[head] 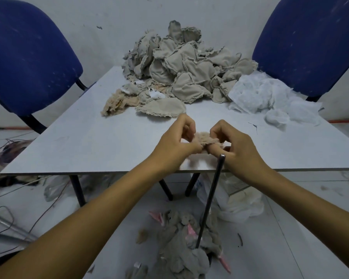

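White table (89, 146) against a pale wall, both hands working a scrap of cloth at its near edge.
Left hand (175, 143) and right hand (238, 148) each pinch the small beige fabric piece (207, 138) with curled fingers, holding it between them just above the tabletop (it bunches round one right finger). A dark rod (210, 198) slants down from just beside the right hand. Behind lie a pile of beige pieces (185, 71) and white netting (266, 95).

The 2 chairs (28, 63) were blue, the cloth heap (181, 67) beige, the table (79, 143) pale grey, the far-right netting (270, 97) white
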`<state>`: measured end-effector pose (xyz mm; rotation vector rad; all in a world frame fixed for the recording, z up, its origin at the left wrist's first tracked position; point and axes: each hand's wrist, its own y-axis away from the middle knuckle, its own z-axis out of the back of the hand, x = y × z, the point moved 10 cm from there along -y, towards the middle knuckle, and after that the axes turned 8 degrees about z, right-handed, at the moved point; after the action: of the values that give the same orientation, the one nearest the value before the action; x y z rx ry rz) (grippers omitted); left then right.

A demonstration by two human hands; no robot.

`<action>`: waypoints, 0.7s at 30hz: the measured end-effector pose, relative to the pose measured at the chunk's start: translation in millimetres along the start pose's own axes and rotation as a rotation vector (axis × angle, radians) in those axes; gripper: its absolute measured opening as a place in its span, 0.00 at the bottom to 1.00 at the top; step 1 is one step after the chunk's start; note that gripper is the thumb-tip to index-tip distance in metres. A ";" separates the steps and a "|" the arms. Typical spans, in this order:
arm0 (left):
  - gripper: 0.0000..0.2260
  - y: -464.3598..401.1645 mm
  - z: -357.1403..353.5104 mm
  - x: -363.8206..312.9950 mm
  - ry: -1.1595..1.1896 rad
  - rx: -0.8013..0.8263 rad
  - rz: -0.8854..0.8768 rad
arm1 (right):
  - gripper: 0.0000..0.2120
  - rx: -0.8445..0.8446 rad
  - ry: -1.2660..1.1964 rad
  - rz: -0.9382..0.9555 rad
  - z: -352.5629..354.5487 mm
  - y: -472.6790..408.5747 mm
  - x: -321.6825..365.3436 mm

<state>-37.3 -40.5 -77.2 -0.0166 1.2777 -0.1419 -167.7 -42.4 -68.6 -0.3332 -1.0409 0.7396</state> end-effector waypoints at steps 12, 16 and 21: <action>0.17 -9.5 -1.5 14.8 0.148 0.180 0.177 | 0.22 0.043 -0.327 -0.193 4.0 -8.2 -27.6; 0.13 -21.9 24.9 21.3 -0.313 0.004 0.089 | 0.18 0.024 0.069 -0.286 14.6 -12.1 -48.9; 0.31 -45.6 52.0 45.9 -0.914 -0.222 0.109 | 0.11 0.237 0.376 -0.161 -17.9 -20.4 -39.1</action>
<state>20.9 -94.5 -101.7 -0.1816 0.3739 0.1013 -155.7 -82.5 -91.2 -0.1720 -0.6095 0.6173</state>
